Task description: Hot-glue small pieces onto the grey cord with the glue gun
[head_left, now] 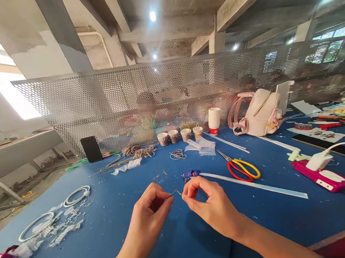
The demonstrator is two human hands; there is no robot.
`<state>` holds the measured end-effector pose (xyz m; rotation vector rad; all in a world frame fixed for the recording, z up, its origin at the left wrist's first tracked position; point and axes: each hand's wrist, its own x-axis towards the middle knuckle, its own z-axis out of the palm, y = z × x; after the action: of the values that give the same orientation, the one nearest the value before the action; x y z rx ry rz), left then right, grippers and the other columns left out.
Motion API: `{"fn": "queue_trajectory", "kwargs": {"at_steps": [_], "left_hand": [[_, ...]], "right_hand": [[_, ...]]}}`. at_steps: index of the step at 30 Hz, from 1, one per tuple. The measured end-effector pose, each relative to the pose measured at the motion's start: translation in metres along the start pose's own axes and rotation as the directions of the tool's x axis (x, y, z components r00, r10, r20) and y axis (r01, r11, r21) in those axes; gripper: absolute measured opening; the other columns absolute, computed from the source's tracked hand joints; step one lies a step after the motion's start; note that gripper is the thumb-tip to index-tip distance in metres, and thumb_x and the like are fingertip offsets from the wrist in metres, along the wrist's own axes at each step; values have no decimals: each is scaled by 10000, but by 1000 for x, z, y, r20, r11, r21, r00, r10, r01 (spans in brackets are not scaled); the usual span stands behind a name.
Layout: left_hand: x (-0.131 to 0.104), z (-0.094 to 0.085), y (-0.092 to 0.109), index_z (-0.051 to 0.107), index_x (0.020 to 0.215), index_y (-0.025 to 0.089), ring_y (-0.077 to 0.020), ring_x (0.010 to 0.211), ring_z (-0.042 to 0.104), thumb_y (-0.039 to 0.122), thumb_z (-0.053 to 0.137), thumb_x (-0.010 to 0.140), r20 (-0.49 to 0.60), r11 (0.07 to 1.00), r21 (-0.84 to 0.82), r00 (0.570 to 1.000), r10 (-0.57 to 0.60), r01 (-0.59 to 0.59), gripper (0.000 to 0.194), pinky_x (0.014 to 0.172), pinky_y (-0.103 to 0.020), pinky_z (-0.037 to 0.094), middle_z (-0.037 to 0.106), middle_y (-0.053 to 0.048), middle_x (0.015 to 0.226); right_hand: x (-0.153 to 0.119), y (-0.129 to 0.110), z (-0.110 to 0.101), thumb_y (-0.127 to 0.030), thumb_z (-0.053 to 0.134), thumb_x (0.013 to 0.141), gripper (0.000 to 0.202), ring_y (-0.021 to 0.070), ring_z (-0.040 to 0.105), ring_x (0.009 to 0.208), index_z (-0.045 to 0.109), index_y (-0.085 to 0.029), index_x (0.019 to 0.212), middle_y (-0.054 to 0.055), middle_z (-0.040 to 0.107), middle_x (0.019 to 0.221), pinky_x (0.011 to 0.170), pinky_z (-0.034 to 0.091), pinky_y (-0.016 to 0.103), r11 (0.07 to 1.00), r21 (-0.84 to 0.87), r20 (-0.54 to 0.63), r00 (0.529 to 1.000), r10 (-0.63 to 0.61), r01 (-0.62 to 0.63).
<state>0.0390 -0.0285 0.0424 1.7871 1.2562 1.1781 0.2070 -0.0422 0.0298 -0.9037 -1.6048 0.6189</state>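
Between my two hands, above the blue table, is a short thin strand, bent to a small peak; it looks like wire, but its ends are hidden in my fingers. My left hand pinches one side between thumb and forefinger. On the other side, my right hand pinches it the same way. Just beyond the right hand lies a blue glue gun with a long translucent glue stick. Scissors with one red and one yellow handle lie behind that stick.
Paper cups, a cup stack and a pink backpack line the perforated metal screen. Cord bundles and a phone stand back left. White cable loops lie left; a magenta power strip right. People sit behind the screen.
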Motion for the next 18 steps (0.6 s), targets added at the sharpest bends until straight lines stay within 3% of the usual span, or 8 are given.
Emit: {"fn": "queue_trajectory", "kwargs": {"at_steps": [5,13,18], "left_hand": [[1,2,0,561,622,191,-89,496,377,343,626,704,14,997,-66,999,-36,37,185,429,-208,304,495,26,630],[2,1,5,565,740,189,-69,426,274,444,643,680,114,938,-230,965,-237,258,273,415,-208,201,339,99,464],[6,0,-1,545,817,190,-57,413,271,395,655,689,183,898,-306,945,-272,317,265,410,-201,200,383,106,470]], "right_hand": [[-2,3,3,-135,558,759,113,117,564,638,506,-203,686,-7,604,699,629,471,218,999,21,24,999,28,-28],[0,1,3,-205,569,767,99,128,553,645,513,-197,686,7,616,717,605,463,234,979,93,38,983,179,-182],[2,4,4,-237,570,769,98,135,547,666,520,-189,699,14,617,727,641,464,253,973,107,23,979,203,-204]]}}
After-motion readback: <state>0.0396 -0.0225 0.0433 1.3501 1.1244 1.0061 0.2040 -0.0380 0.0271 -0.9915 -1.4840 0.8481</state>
